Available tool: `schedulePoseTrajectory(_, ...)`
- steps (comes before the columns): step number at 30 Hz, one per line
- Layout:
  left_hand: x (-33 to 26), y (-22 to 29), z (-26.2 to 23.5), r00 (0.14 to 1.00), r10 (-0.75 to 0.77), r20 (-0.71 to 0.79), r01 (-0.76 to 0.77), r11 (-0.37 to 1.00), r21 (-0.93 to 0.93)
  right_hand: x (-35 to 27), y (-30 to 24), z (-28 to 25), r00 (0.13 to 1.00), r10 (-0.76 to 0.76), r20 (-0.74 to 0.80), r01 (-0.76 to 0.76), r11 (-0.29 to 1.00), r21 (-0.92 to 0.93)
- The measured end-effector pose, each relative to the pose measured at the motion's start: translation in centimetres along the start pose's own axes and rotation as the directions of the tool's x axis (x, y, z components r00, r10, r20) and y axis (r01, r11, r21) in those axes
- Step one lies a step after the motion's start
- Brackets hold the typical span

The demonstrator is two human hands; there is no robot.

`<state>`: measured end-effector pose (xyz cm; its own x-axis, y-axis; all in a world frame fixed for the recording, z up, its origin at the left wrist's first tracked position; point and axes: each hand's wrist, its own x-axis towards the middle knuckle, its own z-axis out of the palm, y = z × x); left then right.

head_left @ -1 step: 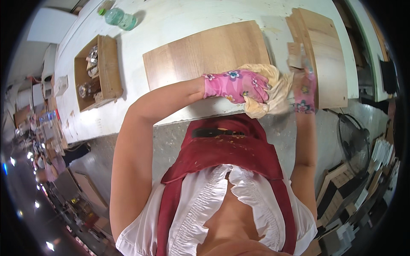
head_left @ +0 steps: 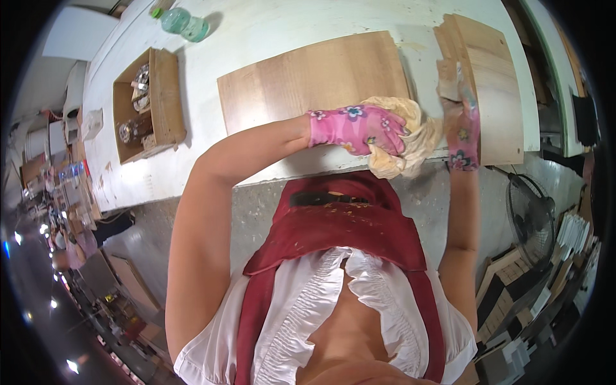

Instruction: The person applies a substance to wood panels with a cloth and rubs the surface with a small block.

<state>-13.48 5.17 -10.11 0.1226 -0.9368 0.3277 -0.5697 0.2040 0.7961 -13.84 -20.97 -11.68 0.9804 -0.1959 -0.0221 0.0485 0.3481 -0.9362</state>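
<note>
My left hand (head_left: 359, 130), in a pink flowered glove, is closed on a crumpled cream cloth (head_left: 420, 138) at the table's near edge. The cloth overlaps the near right corner of a flat wood-grain board (head_left: 314, 77). To the right, my right hand (head_left: 461, 125) wears a matching glove and is against the left side of a stack of wooden boards (head_left: 497, 96). Its fingers are blurred among the pale brown board edges, so I cannot make out their grip.
On the white table (head_left: 212, 151), an open cardboard box (head_left: 168, 96) with shiny items stands at left, beyond it a green-capped bottle (head_left: 184, 25). A black fan (head_left: 529, 215) is on the floor at right, near leaning panels (head_left: 574, 231).
</note>
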Motion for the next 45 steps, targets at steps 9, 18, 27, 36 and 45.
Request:
schedulePoseTrajectory(9, -4.4, 1.4, 1.6, 0.988, -0.069, -0.137, 0.062, 0.996, -0.059, 5.7, 2.2, 15.5, 0.958, 0.17, 0.23, -0.001, 0.807, -0.591)
schedulePoseTrajectory(18, -25.5, 12.9, 2.5, 0.649, -0.481, -0.59, 0.421, 0.872, -0.249, 4.3, 2.9, 17.5, 0.89, -0.294, 0.348, 0.455, 0.553, -0.698)
schedulePoseTrajectory(27, -24.8, 9.6, -1.4, 0.536, -0.219, -0.816, 0.671, 0.697, 0.254, 5.1, 3.9, 16.9, 0.891, -0.315, 0.326, 0.448, 0.505, -0.738)
schedulePoseTrajectory(36, -24.2, 3.5, -7.5, 0.457, -0.194, -0.868, 0.842, 0.408, 0.352, 5.8, 4.5, 16.2, 0.906, -0.302, 0.296, 0.423, 0.661, -0.62)
schedulePoseTrajectory(45, -9.6, 2.9, 0.2, 0.75, -0.059, -0.659, 0.489, 0.72, 0.493, 6.3, 4.5, 16.1, 0.944, -0.243, 0.225, 0.328, 0.785, -0.526)
